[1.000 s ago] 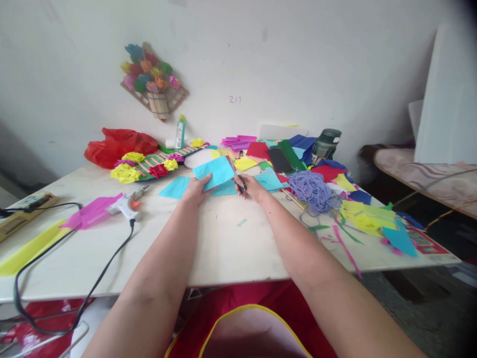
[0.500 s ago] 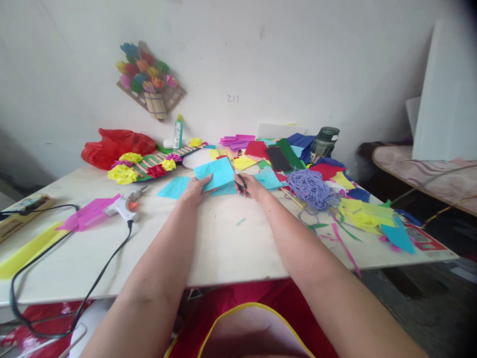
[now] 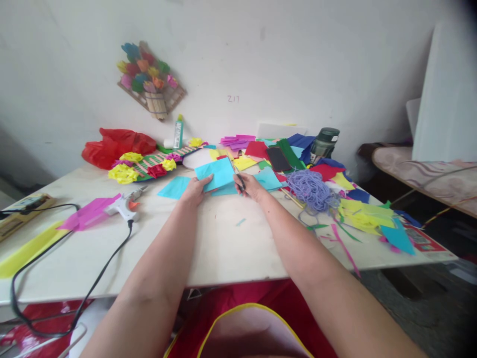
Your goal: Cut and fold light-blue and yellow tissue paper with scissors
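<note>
My left hand [image 3: 197, 190] grips a folded piece of light-blue crepe paper [image 3: 216, 174] by its lower left edge, thumb on top. My right hand [image 3: 250, 186] is closed around a pair of scissors [image 3: 241, 182] with dark handles. The blades lie along the right edge of the held paper; whether they are apart I cannot tell. More blue paper [image 3: 173, 187] lies flat on the table to the left of my left hand, and another blue sheet [image 3: 269, 178] lies beyond my right hand. A small blue scrap [image 3: 241, 222] rests nearer me.
At left, a white glue gun [image 3: 124, 206] with a black cord lies by pink paper [image 3: 89, 213]. Lilac yarn [image 3: 311, 190], a dark phone [image 3: 278, 159] and a dark green jar [image 3: 325, 144] are at right. A flower-decorated craft [image 3: 154, 161] and red plastic bag [image 3: 117, 146] stand at back left.
Hardly anything differs. Both hands keep their places on the paper and scissors, and the whole view has shifted very slightly.
</note>
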`<state>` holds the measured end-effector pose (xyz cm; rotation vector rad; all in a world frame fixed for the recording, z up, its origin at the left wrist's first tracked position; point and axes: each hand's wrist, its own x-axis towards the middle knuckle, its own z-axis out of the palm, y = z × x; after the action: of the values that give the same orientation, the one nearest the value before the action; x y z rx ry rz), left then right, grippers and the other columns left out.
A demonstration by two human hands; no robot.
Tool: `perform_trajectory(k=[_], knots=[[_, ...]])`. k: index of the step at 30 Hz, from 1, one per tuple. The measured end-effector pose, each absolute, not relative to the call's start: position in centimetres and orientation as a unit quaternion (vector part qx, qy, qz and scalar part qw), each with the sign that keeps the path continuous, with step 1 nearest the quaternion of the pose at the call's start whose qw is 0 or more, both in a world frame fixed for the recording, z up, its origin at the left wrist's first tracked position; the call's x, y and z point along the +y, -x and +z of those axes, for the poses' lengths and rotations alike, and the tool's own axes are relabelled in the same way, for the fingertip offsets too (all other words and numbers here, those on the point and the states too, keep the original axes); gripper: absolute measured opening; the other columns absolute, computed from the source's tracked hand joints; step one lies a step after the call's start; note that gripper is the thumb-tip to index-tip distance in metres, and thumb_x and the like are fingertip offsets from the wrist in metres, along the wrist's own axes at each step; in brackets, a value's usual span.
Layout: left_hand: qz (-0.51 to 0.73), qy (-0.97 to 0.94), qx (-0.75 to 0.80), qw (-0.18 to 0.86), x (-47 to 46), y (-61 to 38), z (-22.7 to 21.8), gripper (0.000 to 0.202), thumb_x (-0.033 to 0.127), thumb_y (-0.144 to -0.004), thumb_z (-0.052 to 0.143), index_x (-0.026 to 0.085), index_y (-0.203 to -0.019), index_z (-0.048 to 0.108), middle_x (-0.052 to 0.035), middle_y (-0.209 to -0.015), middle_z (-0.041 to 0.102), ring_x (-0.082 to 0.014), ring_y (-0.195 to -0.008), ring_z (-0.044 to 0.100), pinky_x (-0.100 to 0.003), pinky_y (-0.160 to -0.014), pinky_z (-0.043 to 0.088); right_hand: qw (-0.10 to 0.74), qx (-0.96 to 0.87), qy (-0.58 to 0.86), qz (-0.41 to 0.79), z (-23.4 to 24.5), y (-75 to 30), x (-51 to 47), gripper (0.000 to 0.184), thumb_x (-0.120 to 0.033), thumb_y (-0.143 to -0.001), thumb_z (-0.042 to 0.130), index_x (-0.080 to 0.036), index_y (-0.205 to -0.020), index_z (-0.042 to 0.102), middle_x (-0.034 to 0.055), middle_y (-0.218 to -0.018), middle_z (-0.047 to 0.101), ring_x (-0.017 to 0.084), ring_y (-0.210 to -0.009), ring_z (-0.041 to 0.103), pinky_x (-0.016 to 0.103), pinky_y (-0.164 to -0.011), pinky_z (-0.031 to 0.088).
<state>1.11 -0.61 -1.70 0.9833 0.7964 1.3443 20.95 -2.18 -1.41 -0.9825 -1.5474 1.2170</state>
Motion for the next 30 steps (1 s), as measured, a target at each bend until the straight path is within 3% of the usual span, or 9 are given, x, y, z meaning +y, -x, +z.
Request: perform_trajectory(k=[12, 18, 24, 30], knots=[[0.597, -0.407, 0.344, 0.599, -0.6, -1.1, -1.6, 0.026, 0.017, -0.061, 0.076, 0.014, -0.085, 0.067, -0.0091, -0.096, 0.07, -0.0245, -0.084, 0.067, -0.036, -0.069, 0.059, 0.478, -0.623, 0.391, 0.48, -1.5, -20.8, -1.9, 0.035, -0.051, -0.074, 0.059, -0.018, -0.072, 0.048, -0.0053, -0.055, 0.051, 0.006, -0.04, 0.048, 0.016, -0.029, 0.03], [0.645, -0.368, 0.336, 0.579, -0.6, -1.0, -1.5, 0.026, 0.017, -0.061, 0.076, 0.014, -0.084, 0.066, -0.0073, -0.094, 0.07, -0.0222, -0.083, 0.067, -0.038, -0.073, 0.058, 0.446, -0.604, 0.397, 0.527, -1.0, -21.6, -2.5, 0.035, -0.051, -0.078, 0.053, -0.016, -0.084, 0.055, -0.003, -0.056, 0.054, 0.007, -0.042, 0.05, 0.016, -0.03, 0.028], [0.662, -0.359, 0.329, 0.57, -0.6, -0.9, -1.5, 0.028, 0.018, -0.06, 0.078, 0.014, -0.085, 0.065, -0.0047, -0.09, 0.07, -0.0179, -0.077, 0.067, -0.036, -0.072, 0.058, 0.42, -0.612, 0.415, 0.526, -0.5, -21.9, -2.9, 0.022, -0.038, -0.077, 0.056, -0.016, -0.075, 0.053, -0.0033, -0.054, 0.054, 0.007, -0.04, 0.048, 0.016, -0.03, 0.026], [0.67, -0.345, 0.348, 0.557, -0.4, -0.7, -1.5, 0.025, 0.018, -0.063, 0.075, 0.016, -0.086, 0.065, -0.0045, -0.094, 0.069, -0.0188, -0.077, 0.067, -0.038, -0.07, 0.058, 0.401, -0.624, 0.434, 0.511, -0.3, -21.8, -3.0, 0.025, -0.038, -0.079, 0.053, -0.017, -0.067, 0.05, -0.004, -0.053, 0.054, 0.006, -0.038, 0.047, 0.017, -0.03, 0.027]])
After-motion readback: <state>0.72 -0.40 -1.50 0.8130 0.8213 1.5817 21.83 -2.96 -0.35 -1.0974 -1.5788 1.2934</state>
